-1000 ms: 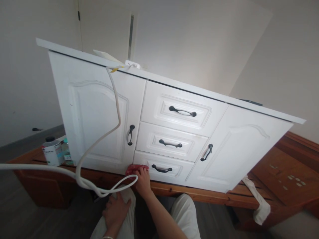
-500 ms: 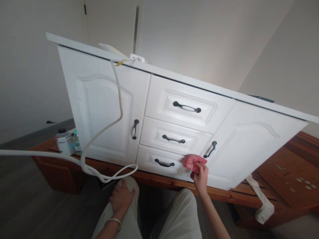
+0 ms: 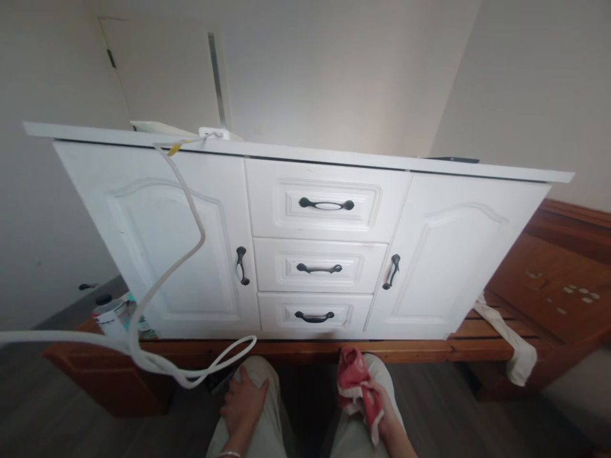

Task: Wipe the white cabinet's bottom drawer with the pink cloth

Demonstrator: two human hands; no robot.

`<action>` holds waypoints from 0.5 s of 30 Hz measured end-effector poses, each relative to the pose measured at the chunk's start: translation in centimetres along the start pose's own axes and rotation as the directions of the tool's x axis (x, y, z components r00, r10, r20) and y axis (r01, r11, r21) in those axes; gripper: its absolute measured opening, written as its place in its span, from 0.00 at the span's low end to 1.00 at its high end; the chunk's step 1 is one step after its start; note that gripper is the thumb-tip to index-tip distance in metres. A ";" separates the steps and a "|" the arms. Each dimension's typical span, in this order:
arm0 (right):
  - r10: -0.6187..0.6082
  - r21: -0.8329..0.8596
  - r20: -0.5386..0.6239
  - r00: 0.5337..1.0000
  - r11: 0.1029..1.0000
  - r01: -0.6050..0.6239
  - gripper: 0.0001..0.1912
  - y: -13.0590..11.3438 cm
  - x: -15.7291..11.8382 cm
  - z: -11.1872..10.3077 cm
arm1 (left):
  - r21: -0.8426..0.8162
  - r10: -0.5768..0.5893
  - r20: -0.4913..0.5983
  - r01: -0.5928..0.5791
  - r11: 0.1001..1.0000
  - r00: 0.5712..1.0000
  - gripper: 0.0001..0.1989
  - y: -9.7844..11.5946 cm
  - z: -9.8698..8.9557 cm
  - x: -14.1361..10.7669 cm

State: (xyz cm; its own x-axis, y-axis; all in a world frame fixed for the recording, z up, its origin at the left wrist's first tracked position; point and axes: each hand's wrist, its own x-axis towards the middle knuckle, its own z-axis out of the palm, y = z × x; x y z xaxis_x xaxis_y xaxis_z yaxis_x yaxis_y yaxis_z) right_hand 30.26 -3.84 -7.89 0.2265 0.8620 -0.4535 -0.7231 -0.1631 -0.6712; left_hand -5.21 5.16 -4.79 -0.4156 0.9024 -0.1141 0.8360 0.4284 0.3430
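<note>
Below the white cabinet (image 3: 315, 248), right hand (image 3: 386, 416) fingers grip a red cloth (image 3: 356, 385); left hand (image 3: 243, 404) lies flat, fingers spread.

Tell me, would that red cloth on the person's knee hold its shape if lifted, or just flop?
Probably flop. The red cloth lies bunched in soft folds under the right hand, and one end droops over the knee, so it looks limp, not stiff. It likely weighs little, since loose fingers hold it. Being crumpled fabric, it should neither roll nor slip easily.

cloth (image 3: 356, 381): pink-red, white patches | cabinet (image 3: 143, 254): white, black handles | bench (image 3: 410, 350): reddish-brown wood | cable (image 3: 191, 210): white
</note>
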 end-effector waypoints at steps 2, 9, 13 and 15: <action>0.143 0.041 0.050 0.988 0.989 -0.145 0.16 -1.0 0.5 0.5 | -0.035 0.013 -0.020 -0.014 0.999 1.000 0.38 0.8 -1.2 -0.4; 0.127 0.137 0.062 0.990 0.981 -0.135 0.14 -1.2 0.5 0.3 | -0.219 0.504 -0.150 -0.526 0.822 0.851 0.17 12.9 -8.0 -1.1; 0.101 0.154 0.145 0.984 0.980 -0.124 0.20 -1.3 0.5 0.1 | -0.256 0.641 -0.175 -0.663 0.703 0.747 0.11 18.9 -9.2 -2.5; 0.106 0.142 0.171 0.980 0.981 -0.131 0.20 -1.2 0.7 -0.1 | -0.261 0.641 -0.152 -0.656 0.708 0.752 0.11 19.9 -8.6 -3.2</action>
State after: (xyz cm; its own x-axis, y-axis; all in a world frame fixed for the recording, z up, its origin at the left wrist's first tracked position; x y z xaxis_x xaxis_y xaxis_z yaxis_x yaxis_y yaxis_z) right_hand 31.37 -3.15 -7.47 0.0335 0.9094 -0.4146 -0.8320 -0.2045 -0.5158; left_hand 9.66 10.41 10.43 0.1683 0.9463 0.2761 0.7708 -0.3009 0.5615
